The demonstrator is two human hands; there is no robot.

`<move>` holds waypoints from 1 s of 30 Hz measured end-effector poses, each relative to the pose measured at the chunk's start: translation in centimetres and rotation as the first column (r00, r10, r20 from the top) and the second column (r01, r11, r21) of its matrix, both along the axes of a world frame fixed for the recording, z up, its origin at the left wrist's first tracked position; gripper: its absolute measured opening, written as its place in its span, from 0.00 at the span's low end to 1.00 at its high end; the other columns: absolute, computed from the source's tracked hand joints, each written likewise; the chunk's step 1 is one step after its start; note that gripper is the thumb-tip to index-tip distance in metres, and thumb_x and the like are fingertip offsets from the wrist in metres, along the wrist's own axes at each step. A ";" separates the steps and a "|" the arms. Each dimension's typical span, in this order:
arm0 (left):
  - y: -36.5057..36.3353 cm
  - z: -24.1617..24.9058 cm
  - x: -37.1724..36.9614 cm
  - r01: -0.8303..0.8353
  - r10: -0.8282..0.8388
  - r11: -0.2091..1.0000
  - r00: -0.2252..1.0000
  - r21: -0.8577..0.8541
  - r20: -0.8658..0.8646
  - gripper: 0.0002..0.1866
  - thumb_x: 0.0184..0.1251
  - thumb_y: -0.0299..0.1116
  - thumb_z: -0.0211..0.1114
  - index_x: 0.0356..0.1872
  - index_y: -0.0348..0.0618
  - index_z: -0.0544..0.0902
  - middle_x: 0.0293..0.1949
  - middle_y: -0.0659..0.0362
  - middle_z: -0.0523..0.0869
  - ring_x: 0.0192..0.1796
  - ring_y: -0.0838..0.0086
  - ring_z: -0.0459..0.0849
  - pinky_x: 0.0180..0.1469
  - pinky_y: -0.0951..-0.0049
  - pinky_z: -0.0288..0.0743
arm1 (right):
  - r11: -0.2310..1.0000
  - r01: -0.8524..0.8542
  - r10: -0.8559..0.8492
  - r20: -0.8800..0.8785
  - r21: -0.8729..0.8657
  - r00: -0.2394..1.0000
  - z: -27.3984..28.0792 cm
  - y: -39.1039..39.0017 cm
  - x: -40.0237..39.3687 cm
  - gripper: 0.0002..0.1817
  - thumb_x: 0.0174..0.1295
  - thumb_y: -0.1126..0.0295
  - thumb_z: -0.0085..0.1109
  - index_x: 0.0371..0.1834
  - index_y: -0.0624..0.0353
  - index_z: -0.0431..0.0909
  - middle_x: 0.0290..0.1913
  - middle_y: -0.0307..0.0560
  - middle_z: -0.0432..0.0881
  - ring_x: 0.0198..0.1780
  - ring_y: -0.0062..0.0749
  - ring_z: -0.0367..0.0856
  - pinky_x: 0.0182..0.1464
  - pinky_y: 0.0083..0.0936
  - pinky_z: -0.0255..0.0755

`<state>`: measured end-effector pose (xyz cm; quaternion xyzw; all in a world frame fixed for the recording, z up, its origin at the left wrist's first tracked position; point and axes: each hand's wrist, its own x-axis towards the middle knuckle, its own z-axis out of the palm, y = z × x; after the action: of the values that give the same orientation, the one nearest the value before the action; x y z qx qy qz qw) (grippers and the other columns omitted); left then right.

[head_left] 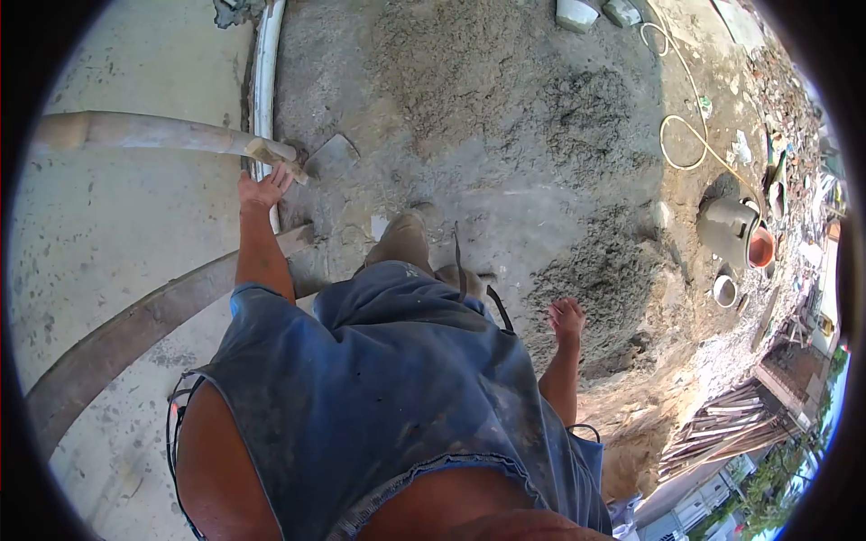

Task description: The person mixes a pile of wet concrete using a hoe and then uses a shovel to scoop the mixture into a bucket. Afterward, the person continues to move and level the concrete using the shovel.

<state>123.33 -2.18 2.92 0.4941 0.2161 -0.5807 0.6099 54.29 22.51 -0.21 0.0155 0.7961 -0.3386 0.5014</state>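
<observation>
My left hand (263, 190) reaches out to the left with its fingers stretched. Its fingertips are right at a short wooden crosspiece (276, 159), which looks like the grip of a tool handle. Just beyond that, a flat grey blade-like piece (334, 155) lies on the wet ground. My right hand (566, 317) hangs at my right side, fingers loosely bent and apart, with nothing in it. Below it in this view is rough, wet grey mortar (595, 270). My boot (401, 243) stands on the smeared grey floor.
Two posts (144, 132) (135, 329) cross the pale wall on the left, beside a white pipe (266, 72). At right are a hose (695, 117), a grey barrel (727, 227), a small bucket (724, 290) and stacked wood strips (722, 428). Two containers (575, 13) stand at the top.
</observation>
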 end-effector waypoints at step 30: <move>-2.6 3.3 -14.0 0.194 -0.262 0.961 0.868 -0.198 -0.422 0.06 0.43 0.23 0.57 0.25 0.34 0.70 0.25 0.54 0.72 0.29 0.69 0.76 0.34 0.70 0.79 | 0.994 0.105 -0.105 -0.083 0.005 0.991 -0.2 -0.1 0.1 0.14 0.57 0.65 0.55 0.46 0.54 0.75 0.33 0.39 0.82 0.30 0.26 0.82 0.26 0.25 0.69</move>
<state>109.29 -4.75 6.20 0.3234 0.2454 -0.7606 0.5066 54.39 22.39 -0.40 0.0458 0.8157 -0.3611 0.4496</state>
